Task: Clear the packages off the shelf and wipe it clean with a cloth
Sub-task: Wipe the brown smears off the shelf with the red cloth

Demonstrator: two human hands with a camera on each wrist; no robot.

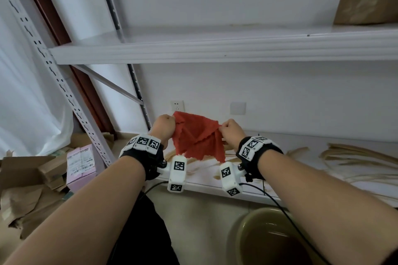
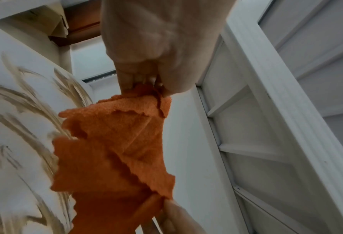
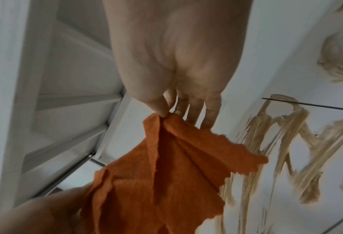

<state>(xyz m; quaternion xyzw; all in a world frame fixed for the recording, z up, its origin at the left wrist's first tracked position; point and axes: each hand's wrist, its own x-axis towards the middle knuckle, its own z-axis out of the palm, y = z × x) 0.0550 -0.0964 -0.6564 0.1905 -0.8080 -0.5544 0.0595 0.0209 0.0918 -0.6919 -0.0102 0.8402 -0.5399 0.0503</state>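
An orange-red cloth (image 1: 197, 137) hangs spread between both hands above the lower white shelf (image 1: 301, 148), which is smeared with brown streaks (image 1: 353, 157). My left hand (image 1: 164, 126) grips the cloth's upper left corner in curled fingers (image 2: 138, 79). My right hand (image 1: 231, 130) pinches the upper right corner between thumb and fingers (image 3: 162, 110). The cloth (image 2: 114, 142) droops loose below the hands and is clear of the shelf. The same cloth (image 3: 166, 174) fills the lower middle of the right wrist view.
A brown paper package (image 1: 366, 6) lies at the right end of the upper shelf (image 1: 215, 49). Pink and brown packages (image 1: 79, 163) are piled on the floor at left beside the perforated upright (image 1: 53, 75). A basin of murky water (image 1: 271, 239) stands on the floor below.
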